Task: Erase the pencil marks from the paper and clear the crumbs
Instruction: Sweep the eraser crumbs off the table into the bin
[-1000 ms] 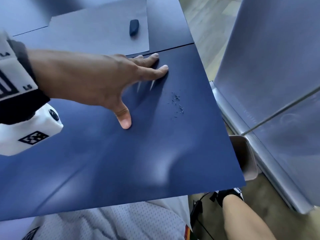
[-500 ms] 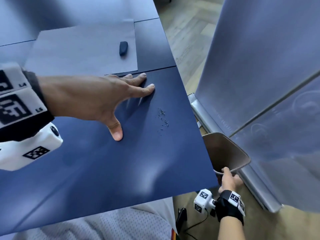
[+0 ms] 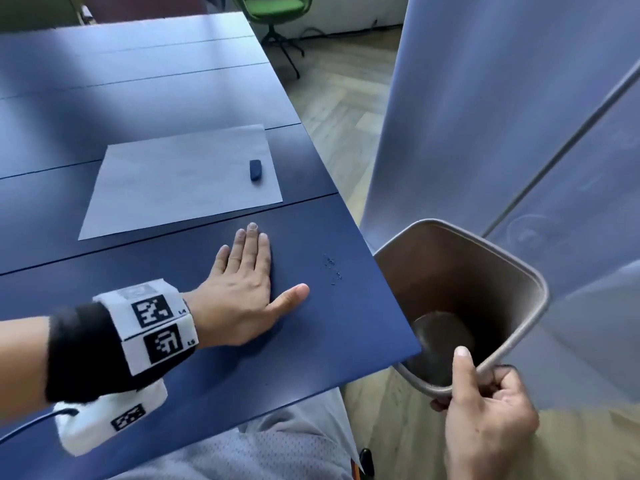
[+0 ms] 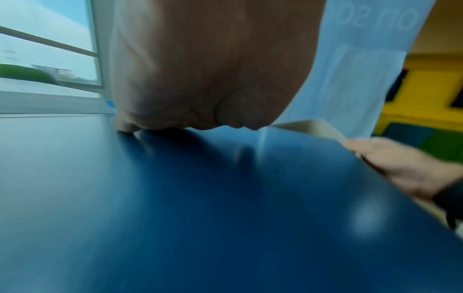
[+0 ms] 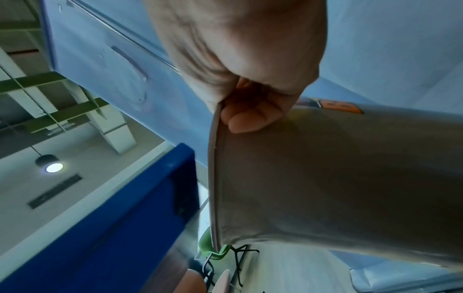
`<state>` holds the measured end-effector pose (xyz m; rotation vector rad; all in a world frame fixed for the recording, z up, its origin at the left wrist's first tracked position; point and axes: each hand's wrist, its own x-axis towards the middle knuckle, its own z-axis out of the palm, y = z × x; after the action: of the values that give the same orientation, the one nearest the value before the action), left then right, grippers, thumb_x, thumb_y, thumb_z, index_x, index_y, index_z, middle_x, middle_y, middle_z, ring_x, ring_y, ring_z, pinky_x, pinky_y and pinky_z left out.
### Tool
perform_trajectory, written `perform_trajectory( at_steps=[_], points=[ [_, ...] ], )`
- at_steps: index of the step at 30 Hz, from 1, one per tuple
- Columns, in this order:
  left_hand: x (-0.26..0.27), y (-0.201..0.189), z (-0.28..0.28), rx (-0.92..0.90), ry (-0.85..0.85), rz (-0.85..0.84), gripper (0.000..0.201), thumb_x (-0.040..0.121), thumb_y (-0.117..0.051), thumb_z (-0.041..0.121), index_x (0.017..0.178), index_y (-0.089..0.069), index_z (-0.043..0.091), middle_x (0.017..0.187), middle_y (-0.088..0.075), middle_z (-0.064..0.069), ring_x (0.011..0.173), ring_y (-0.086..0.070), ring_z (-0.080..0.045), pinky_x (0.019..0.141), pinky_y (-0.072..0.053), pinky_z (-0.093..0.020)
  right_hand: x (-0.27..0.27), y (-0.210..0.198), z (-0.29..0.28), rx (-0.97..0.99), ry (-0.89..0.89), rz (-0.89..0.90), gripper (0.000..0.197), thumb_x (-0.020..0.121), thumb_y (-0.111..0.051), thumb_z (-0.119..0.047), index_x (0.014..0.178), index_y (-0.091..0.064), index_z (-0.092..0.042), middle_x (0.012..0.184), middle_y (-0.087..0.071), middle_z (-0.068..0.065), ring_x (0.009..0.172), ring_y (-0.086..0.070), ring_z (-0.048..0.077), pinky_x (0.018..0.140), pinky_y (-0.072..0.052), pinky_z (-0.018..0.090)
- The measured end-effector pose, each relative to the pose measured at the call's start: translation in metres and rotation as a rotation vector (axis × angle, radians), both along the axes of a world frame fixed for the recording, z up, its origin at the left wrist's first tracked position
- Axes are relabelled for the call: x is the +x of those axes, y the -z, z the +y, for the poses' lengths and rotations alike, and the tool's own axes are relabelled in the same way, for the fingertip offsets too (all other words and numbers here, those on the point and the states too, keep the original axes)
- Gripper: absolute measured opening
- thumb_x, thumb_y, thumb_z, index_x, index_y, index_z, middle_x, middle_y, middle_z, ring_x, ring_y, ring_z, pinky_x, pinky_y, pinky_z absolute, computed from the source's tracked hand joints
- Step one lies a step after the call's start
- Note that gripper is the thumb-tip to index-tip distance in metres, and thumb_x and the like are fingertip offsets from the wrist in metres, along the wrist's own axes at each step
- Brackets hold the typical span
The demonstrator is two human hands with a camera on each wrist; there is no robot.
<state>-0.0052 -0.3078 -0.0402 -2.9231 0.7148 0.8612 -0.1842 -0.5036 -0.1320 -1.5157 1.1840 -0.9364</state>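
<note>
A sheet of paper lies on the blue table, and a dark eraser rests near its right edge. A small scatter of eraser crumbs sits close to the table's right edge. My left hand lies flat on the table just left of the crumbs, fingers straight. My right hand pinches the rim of a grey-brown bin, thumb inside, and holds it tilted against the table edge below the crumbs. The right wrist view shows the bin's wall under my right hand.
A glass partition stands right behind the bin. A green chair is on the floor beyond the table's far corner. Wooden floor runs along the table's right side.
My right hand has lifted the bin from near the floor up to the table's edge. My left hand has stayed flat on the table beside the crumbs.
</note>
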Motion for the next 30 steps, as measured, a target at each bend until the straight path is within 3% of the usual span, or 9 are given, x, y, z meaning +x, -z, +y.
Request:
perform_trajectory(
  at_steps=[4,6,10,13,15,18,20,26,30],
  points=[
    [-0.014,0.007,-0.031,-0.034,-0.031,-0.038,0.109,0.077,0.000,0.084,0.145,0.029,0.004,0.152,0.038,-0.013,0.138,0.037,-0.023,0.115,0.020,-0.043,0.000,-0.015,0.017,0.008,-0.012,-0.010,0.044,0.083,-0.073,-0.023,0.061,-0.044,0.001,0.049,-0.054,0.025,0.044,-0.058,0.022,0.032,-0.035,0.009],
    [-0.022,0.006,-0.054,-0.074,-0.004,-0.048,0.108,0.080,-0.004,0.083,0.146,0.027,0.004,0.152,0.036,-0.015,0.139,0.037,-0.024,0.114,0.022,-0.042,0.000,-0.016,0.021,0.024,0.001,-0.051,0.044,0.081,-0.074,-0.023,0.059,-0.041,-0.004,0.042,-0.050,0.012,0.036,-0.056,0.022,0.030,-0.038,0.017],
    [-0.050,0.012,-0.105,-0.205,0.230,-0.034,0.123,0.054,0.018,0.084,0.150,0.018,0.006,0.156,0.028,-0.015,0.141,0.034,-0.024,0.115,0.021,-0.045,-0.001,-0.015,0.023,0.078,0.011,-0.086,0.044,0.083,-0.072,-0.013,0.057,-0.037,-0.008,0.039,-0.050,-0.001,0.027,-0.050,0.018,0.028,-0.036,0.029],
    [-0.083,0.004,-0.141,-0.320,0.429,0.188,0.117,0.069,0.006,0.088,0.153,0.012,0.007,0.159,0.022,-0.008,0.144,0.026,-0.017,0.117,0.017,-0.040,-0.002,-0.015,0.024,0.083,-0.001,-0.164,0.039,0.080,-0.073,-0.005,0.056,-0.043,-0.010,0.041,-0.049,0.001,0.028,-0.045,0.013,0.028,-0.034,0.022],
    [-0.089,-0.007,-0.153,-0.384,0.398,0.273,0.105,0.082,-0.008,0.083,0.153,0.011,0.008,0.160,0.022,-0.006,0.146,0.022,-0.016,0.118,0.013,-0.036,-0.003,-0.016,0.024,0.088,-0.012,-0.205,0.033,0.077,-0.075,-0.001,0.061,-0.047,-0.010,0.043,-0.052,0.000,0.030,-0.044,0.012,0.029,-0.036,0.020],
    [-0.063,-0.022,-0.140,-0.349,0.286,0.125,0.109,0.075,-0.006,0.082,0.153,0.009,0.008,0.160,0.019,-0.009,0.147,0.018,-0.021,0.119,0.009,-0.037,-0.007,-0.018,0.024,0.054,0.002,-0.177,0.043,0.080,-0.076,-0.011,0.058,-0.039,-0.009,0.042,-0.051,-0.001,0.029,-0.044,0.014,0.027,-0.041,0.031],
    [-0.030,-0.027,-0.108,-0.285,0.159,0.002,0.095,0.088,-0.016,0.072,0.153,0.010,0.007,0.160,0.020,-0.009,0.147,0.019,-0.021,0.119,0.008,-0.037,-0.009,-0.021,0.025,0.054,-0.001,-0.166,0.041,0.083,-0.072,-0.010,0.058,-0.039,-0.005,0.040,-0.048,0.000,0.029,-0.047,0.011,0.029,-0.044,0.029],
    [-0.012,-0.008,0.011,0.011,-0.182,-0.071,0.107,0.071,0.001,0.075,0.151,0.019,0.006,0.156,0.031,-0.010,0.143,0.028,-0.020,0.119,0.012,-0.039,-0.012,-0.021,0.026,0.092,-0.017,-0.159,0.037,0.085,-0.070,-0.013,0.064,-0.043,0.002,0.041,-0.050,-0.005,0.034,-0.055,0.021,0.033,-0.040,0.013],
    [-0.051,0.004,-0.020,0.017,-0.182,-0.032,0.103,0.078,0.008,0.079,0.148,0.024,0.006,0.152,0.036,-0.016,0.138,0.037,-0.026,0.114,0.022,-0.044,-0.011,-0.019,0.027,0.085,-0.008,-0.152,0.037,0.085,-0.069,-0.014,0.064,-0.043,0.001,0.043,-0.050,-0.006,0.033,-0.054,0.018,0.034,-0.042,0.016]
  ],
)
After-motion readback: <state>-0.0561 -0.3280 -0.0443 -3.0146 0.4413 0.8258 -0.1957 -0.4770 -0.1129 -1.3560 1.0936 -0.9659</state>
